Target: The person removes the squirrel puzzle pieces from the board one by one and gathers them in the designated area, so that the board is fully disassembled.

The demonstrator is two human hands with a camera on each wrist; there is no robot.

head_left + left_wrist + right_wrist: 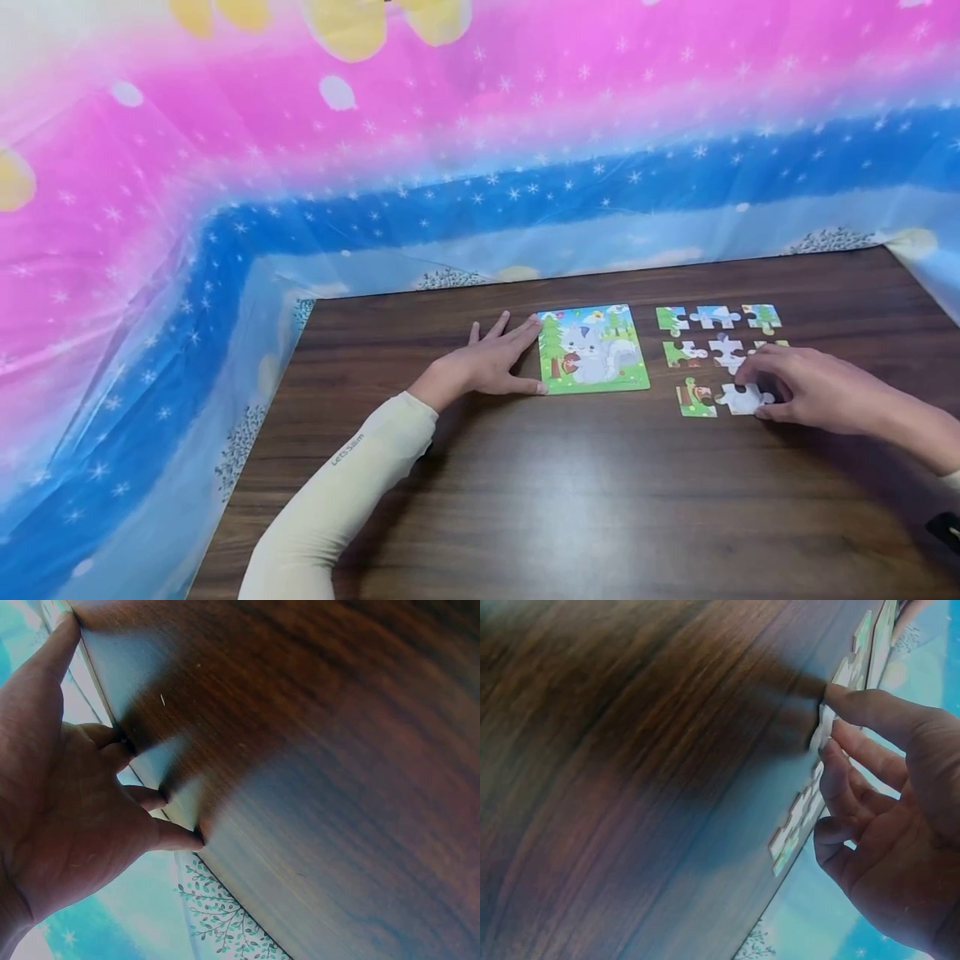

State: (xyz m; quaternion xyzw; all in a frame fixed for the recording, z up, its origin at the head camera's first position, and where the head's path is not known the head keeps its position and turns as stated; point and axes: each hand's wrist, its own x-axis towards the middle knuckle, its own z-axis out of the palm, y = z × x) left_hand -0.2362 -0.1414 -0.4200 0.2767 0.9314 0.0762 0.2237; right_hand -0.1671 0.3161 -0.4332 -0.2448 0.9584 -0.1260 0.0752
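A square picture board (592, 350) with a grey squirrel, trees and grass lies flat on the table. Against its left edge rests my left hand (491, 362), fingers spread and thumb at the lower corner. To the board's right, jigsaw pieces are laid out in spaced rows. My right hand (817, 390) reaches in from the right and pinches a mostly white puzzle piece (741, 399) in the bottom row between thumb and fingers. In the right wrist view this white puzzle piece (822, 727) shows edge-on at the fingertips. The right hand partly covers a middle-row piece.
Beside the white piece lies a green corner piece (697, 402). Further pieces include a tree piece (762, 318) at the upper right and a squirrel-face piece (727, 356). The dark wooden table (570, 500) meets a pink and blue patterned cloth (525, 192) behind.
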